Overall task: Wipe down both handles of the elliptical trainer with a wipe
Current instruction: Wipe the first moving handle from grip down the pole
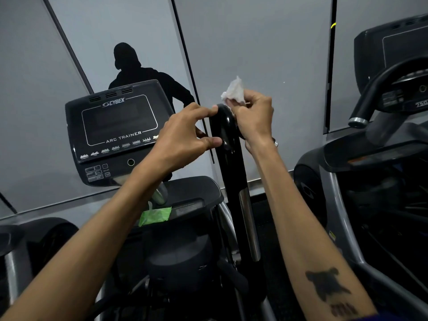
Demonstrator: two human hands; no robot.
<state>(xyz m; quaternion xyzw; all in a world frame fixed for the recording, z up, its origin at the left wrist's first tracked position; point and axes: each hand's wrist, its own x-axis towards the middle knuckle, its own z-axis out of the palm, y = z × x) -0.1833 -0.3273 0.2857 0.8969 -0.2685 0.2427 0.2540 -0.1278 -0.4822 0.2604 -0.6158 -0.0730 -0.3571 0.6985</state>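
Note:
The trainer's black right handle [225, 128] rises upright in the middle of the view, its rounded top between my hands. My left hand [185, 133] holds the top of it from the left, index fingertip at the crown and thumb lower on the grip. My right hand [253, 117] is against the right side of the handle top and pinches a crumpled white wipe [234, 92], which sticks up above my fingers. The trainer's left handle is out of view.
The trainer's console [118, 133] stands to the left. A green wipes pack [155, 215] lies on the tray below it. A mirror wall lies behind. A second machine [375, 158] crowds the right side, its curved bar reaching toward the handle.

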